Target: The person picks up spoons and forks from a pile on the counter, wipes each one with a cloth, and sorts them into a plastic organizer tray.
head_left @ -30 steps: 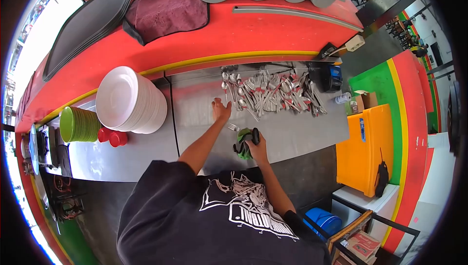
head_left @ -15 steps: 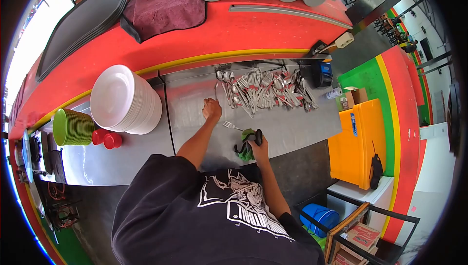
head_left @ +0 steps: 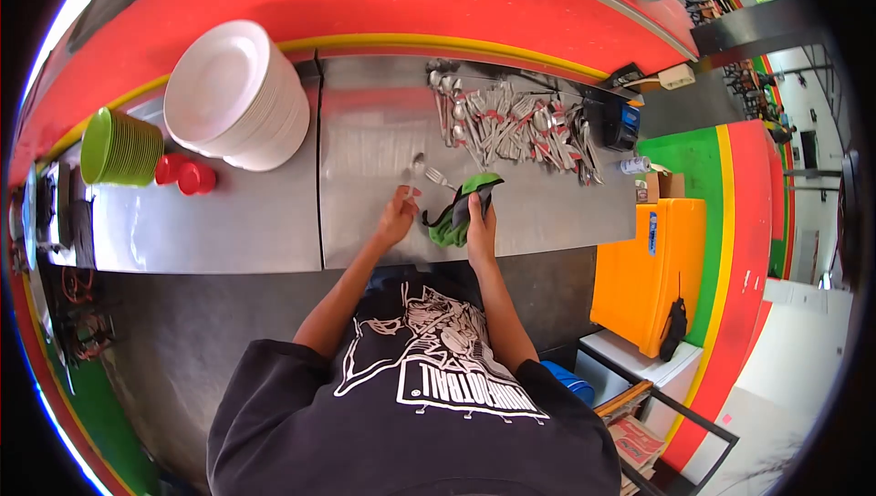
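Observation:
My left hand (head_left: 398, 215) is closed round the handle of a spoon (head_left: 418, 161), its bowl pointing away from me over the steel counter. Wrapped in my right hand (head_left: 481, 227) is a green cloth (head_left: 449, 227) with dark edging and a grey side. A fork (head_left: 439, 177) points out past the cloth's left edge, tines toward the spoon; its handle is hidden by the cloth. Beyond both hands lies a heap of spoons and forks (head_left: 516, 122), some with red on their handles.
White plates (head_left: 224, 94) stand stacked at the left of the counter (head_left: 365, 145), near green bowls (head_left: 121, 149) and red cups (head_left: 185, 174). A red wall (head_left: 392, 8) runs along the back. To the right are a can (head_left: 635, 166) and a yellow-orange box (head_left: 643, 268).
My left hand has drawn back toward me with the spoon, closer to the cloth. My right hand has raised the cloth beside the fork. The view has tilted down.

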`<control>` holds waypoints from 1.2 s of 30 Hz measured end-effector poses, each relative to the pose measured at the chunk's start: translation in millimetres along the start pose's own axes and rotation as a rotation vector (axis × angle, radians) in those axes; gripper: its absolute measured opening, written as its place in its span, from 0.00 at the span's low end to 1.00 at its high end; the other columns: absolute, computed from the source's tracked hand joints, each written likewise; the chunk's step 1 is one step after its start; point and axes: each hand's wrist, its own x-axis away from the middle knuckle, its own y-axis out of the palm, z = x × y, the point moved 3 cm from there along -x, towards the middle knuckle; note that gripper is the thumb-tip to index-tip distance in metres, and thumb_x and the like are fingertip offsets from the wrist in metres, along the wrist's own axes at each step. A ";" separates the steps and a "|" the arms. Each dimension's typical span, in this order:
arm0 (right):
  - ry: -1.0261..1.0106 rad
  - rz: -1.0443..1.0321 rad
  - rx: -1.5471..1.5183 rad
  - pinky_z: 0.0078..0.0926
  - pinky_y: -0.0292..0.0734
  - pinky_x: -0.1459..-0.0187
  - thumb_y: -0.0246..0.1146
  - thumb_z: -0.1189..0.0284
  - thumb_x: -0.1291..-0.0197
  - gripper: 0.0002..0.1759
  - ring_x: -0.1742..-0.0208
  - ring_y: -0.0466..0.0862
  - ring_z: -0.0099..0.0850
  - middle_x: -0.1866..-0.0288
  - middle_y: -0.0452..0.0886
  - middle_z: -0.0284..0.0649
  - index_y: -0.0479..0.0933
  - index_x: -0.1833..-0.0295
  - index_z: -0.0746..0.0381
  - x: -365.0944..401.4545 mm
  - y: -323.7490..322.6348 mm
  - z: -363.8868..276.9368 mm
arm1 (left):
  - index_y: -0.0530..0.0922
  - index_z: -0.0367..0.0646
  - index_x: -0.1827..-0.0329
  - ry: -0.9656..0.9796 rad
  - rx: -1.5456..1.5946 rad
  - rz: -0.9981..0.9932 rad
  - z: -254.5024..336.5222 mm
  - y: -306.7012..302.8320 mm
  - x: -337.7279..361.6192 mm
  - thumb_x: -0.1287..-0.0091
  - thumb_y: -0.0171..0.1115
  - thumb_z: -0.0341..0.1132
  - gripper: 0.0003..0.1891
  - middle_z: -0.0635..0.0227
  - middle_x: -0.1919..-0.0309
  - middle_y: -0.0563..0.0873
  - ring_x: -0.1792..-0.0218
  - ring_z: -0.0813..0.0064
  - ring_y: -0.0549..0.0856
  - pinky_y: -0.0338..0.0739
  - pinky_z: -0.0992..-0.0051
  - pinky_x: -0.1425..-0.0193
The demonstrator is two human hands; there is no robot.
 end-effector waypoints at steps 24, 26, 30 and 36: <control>-0.343 -0.106 0.246 0.27 0.75 0.57 0.63 0.72 0.35 0.12 0.63 0.81 0.27 0.61 0.82 0.38 0.76 0.51 0.67 -15.3 -104.6 -32.3 | 0.74 0.41 0.62 -0.053 0.042 0.044 88.0 141.1 105.0 0.22 0.46 0.38 0.13 0.78 0.82 0.65 0.83 0.86 0.65 0.59 0.78 0.79; -0.009 -0.135 -0.039 0.28 0.75 0.52 0.56 0.61 0.27 0.18 0.56 0.80 0.26 0.58 0.80 0.38 0.71 0.43 0.63 -6.1 -121.9 -41.8 | 0.73 0.42 0.62 -0.114 0.046 0.075 83.0 149.8 109.8 0.21 0.45 0.41 0.15 0.80 0.83 0.63 0.84 0.87 0.62 0.56 0.80 0.80; 0.039 -0.379 -0.211 0.29 0.70 0.41 0.54 0.65 0.27 0.18 0.45 0.77 0.29 0.48 0.78 0.39 0.70 0.38 0.62 14.8 -150.1 -39.7 | 0.71 0.42 0.63 -0.156 0.104 0.083 76.9 172.9 121.4 0.20 0.45 0.44 0.16 0.82 0.84 0.61 0.86 0.89 0.59 0.52 0.80 0.83; -0.527 -0.471 0.464 0.27 0.67 0.36 0.58 0.88 0.49 0.29 0.42 0.77 0.34 0.47 0.77 0.42 0.75 0.39 0.59 53.2 -158.0 -62.6 | 0.75 0.37 0.60 -0.198 0.040 0.108 81.7 214.4 143.2 0.25 0.47 0.33 0.10 0.71 0.79 0.73 0.77 0.80 0.72 0.68 0.75 0.71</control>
